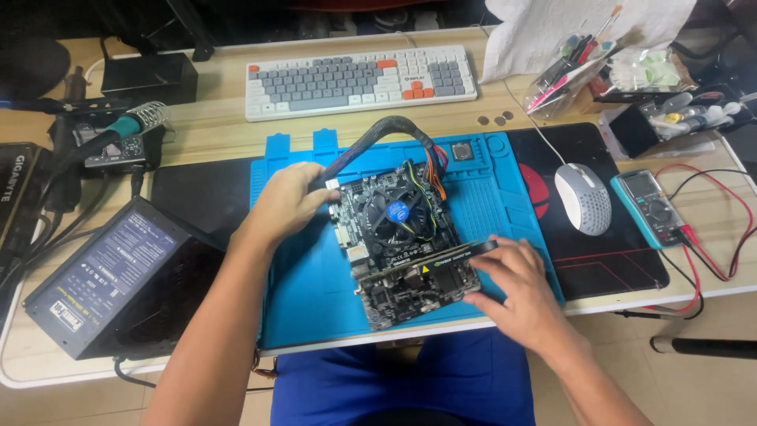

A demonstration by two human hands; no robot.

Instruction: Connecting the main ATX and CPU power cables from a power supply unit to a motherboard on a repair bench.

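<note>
Right hand: my right hand (512,284) rests at the near right corner of the motherboard (398,248), fingers spread and curved over the end of the graphics card (430,264); fingertips touch it, but I cannot tell whether they truly grip.
Graphics card: it stands in the board's slot, just left of my right hand, its long axis running from lower left to upper right; black, with a green mark on top.
Motherboard: dark board lying flat on the blue work mat (315,276), turned a little so its long axis runs from far left to near right; a round black cooler fan (397,211) with a blue centre sits in its middle.
Left hand: my left hand (288,201) is at the board's far left corner, closed around the sleeved cable bundle (378,134).
Cable bundle: black, arching up from my left hand, over the board's far edge and down to a plug on its right side.
Left of mat: power supply (110,276), a black box.
Right of mat: white mouse (583,197), teal multimeter (650,207).
Far: keyboard (359,79), grey and white with orange keys.
</note>
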